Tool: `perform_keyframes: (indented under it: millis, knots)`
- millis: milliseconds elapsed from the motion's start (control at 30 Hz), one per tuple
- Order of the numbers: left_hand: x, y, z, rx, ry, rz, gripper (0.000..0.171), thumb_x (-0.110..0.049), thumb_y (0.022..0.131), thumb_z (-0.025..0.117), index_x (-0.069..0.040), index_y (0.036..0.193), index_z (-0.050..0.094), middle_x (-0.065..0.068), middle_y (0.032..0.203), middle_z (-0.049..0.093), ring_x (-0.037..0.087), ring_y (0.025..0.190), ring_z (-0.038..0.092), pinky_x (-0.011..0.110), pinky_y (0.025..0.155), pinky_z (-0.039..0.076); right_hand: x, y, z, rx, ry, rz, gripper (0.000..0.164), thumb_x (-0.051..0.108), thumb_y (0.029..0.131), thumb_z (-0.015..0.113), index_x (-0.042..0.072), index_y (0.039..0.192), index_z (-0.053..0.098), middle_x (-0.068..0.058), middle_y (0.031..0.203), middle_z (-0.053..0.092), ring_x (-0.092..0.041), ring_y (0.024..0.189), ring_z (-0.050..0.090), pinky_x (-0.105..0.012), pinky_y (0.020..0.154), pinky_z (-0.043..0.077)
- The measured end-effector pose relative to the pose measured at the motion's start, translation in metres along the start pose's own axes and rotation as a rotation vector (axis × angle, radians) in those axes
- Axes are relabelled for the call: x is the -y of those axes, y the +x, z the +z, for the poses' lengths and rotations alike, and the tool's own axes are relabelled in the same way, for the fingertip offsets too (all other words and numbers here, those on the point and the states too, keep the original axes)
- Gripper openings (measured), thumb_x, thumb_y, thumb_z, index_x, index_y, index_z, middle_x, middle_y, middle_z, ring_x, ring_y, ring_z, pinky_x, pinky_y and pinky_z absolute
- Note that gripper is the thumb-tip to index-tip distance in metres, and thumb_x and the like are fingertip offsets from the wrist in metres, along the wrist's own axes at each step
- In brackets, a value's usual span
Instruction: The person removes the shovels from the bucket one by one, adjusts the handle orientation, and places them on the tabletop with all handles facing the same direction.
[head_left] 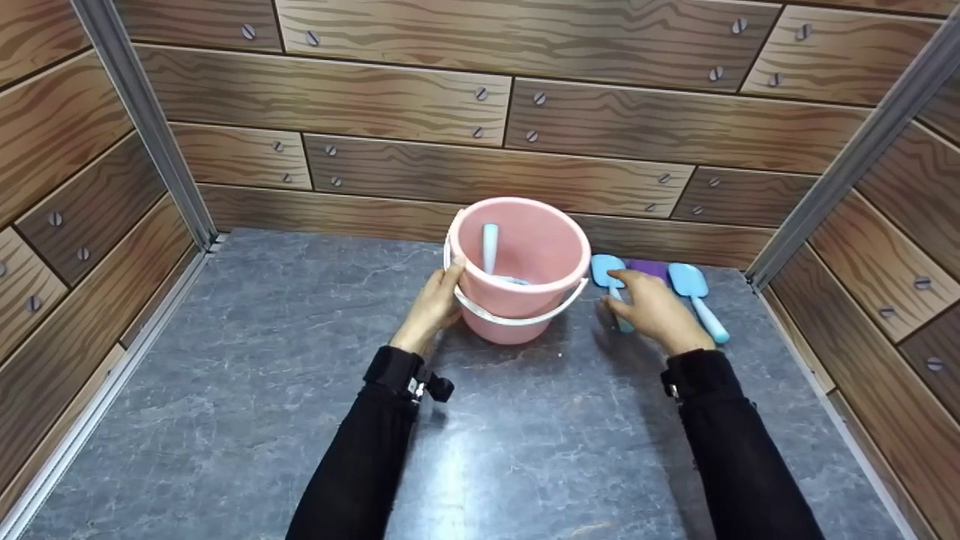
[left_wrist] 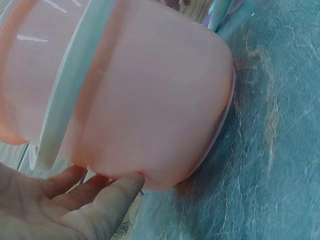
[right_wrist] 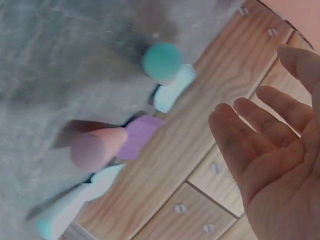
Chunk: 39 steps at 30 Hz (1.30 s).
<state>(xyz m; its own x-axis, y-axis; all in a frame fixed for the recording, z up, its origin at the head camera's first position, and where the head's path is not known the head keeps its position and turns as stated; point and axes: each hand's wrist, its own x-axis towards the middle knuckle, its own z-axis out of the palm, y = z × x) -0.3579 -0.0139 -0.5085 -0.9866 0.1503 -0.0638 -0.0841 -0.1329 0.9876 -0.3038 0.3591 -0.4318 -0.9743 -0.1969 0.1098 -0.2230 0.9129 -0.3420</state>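
Note:
A pink bucket (head_left: 517, 300) with a white handle (head_left: 517, 321) stands on the grey floor. Inside it, the pale blue handle of a toy shovel (head_left: 490, 247) sticks up. My left hand (head_left: 435, 300) touches the bucket's left side, its fingers (left_wrist: 117, 200) lying against the wall. To the right, my right hand (head_left: 656, 307) hovers over several toy shovels with nothing in its grasp, fingers apart. Below it lie a blue shovel (head_left: 607, 268), a purple shovel (right_wrist: 140, 135) with a pink handle, and another blue shovel (head_left: 688, 281). In the head view the hand covers the pink handle.
A wood-patterned back wall (head_left: 405, 165) rises close behind the bucket and shovels. Similar side walls (head_left: 900, 262) meet it at grey metal corner posts (head_left: 847, 150). Grey marbled floor (head_left: 225, 360) stretches out in front and to the left.

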Motion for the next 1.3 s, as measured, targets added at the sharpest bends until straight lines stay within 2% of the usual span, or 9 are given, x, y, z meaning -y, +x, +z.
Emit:
perform_keyframes:
  millis: [33,167,300,400,600,833,1100,1300]
  knots:
    - [-0.001,-0.001,0.001,0.002,0.001,-0.001,0.079,-0.072,0.112,0.061,-0.002,0.148,0.062,0.023,0.153,0.060,0.032,0.133,0.067,0.054,0.111,0.068,0.002,0.001,-0.003,0.000,0.002,-0.006,0.060,0.025,0.117,0.072,-0.009,0.166,0.057,-0.036,0.166,0.063,-0.057,0.157,0.059,-0.072,0.134,0.047]
    - [-0.021,-0.022,0.007,0.021,-0.013,-0.002,0.073,-0.057,0.118,0.051,0.006,0.156,0.054,0.031,0.166,0.052,0.039,0.145,0.060,0.068,0.128,0.056,0.012,0.003,-0.013,-0.018,0.017,-0.031,0.062,0.025,0.117,0.072,-0.009,0.167,0.056,-0.035,0.168,0.061,-0.056,0.160,0.057,-0.070,0.136,0.046]
    - [-0.027,-0.030,0.010,0.001,-0.013,-0.007,0.068,-0.053,0.120,0.051,0.007,0.151,0.055,0.031,0.163,0.052,0.036,0.139,0.060,0.066,0.128,0.056,0.022,0.005,-0.022,-0.048,0.011,-0.072,0.060,0.023,0.117,0.073,-0.009,0.165,0.058,-0.035,0.168,0.062,-0.056,0.161,0.056,-0.069,0.137,0.044]
    - [-0.027,-0.030,0.010,-0.019,0.011,-0.017,0.068,-0.054,0.119,0.051,0.006,0.153,0.056,0.030,0.165,0.052,0.035,0.140,0.059,0.063,0.126,0.059,0.029,0.006,-0.028,-0.067,0.009,-0.092,0.058,0.022,0.117,0.073,-0.009,0.164,0.059,-0.034,0.167,0.063,-0.055,0.161,0.056,-0.070,0.137,0.044]
    - [-0.028,-0.031,0.011,-0.024,0.021,-0.031,0.074,-0.056,0.119,0.051,0.006,0.159,0.054,0.031,0.174,0.048,0.041,0.154,0.055,0.066,0.128,0.057,0.044,0.006,-0.043,-0.093,-0.008,-0.112,0.057,0.023,0.118,0.073,-0.006,0.166,0.059,-0.032,0.168,0.063,-0.053,0.161,0.057,-0.069,0.137,0.045]
    - [-0.028,-0.032,0.011,-0.030,0.015,-0.032,0.074,-0.056,0.119,0.052,0.005,0.161,0.054,0.031,0.172,0.051,0.040,0.151,0.057,0.066,0.128,0.057,0.060,0.007,-0.058,-0.100,-0.057,-0.127,0.059,0.024,0.118,0.072,-0.004,0.168,0.057,-0.030,0.171,0.061,-0.051,0.163,0.055,-0.067,0.138,0.044]
    - [-0.030,-0.032,0.012,-0.020,0.001,-0.026,0.073,-0.055,0.119,0.051,0.006,0.160,0.054,0.031,0.170,0.051,0.036,0.145,0.057,0.065,0.127,0.058,0.077,0.009,-0.064,-0.113,-0.060,-0.148,0.059,0.025,0.118,0.072,-0.002,0.168,0.058,-0.028,0.172,0.061,-0.049,0.165,0.055,-0.066,0.140,0.043]
    - [-0.028,-0.031,0.011,-0.012,0.003,-0.025,0.076,-0.056,0.119,0.051,0.007,0.161,0.052,0.032,0.175,0.047,0.044,0.157,0.054,0.069,0.131,0.054,0.091,0.015,-0.061,-0.131,-0.048,-0.215,0.052,0.020,0.116,0.074,-0.001,0.162,0.065,-0.025,0.167,0.067,-0.046,0.161,0.060,-0.063,0.138,0.046]
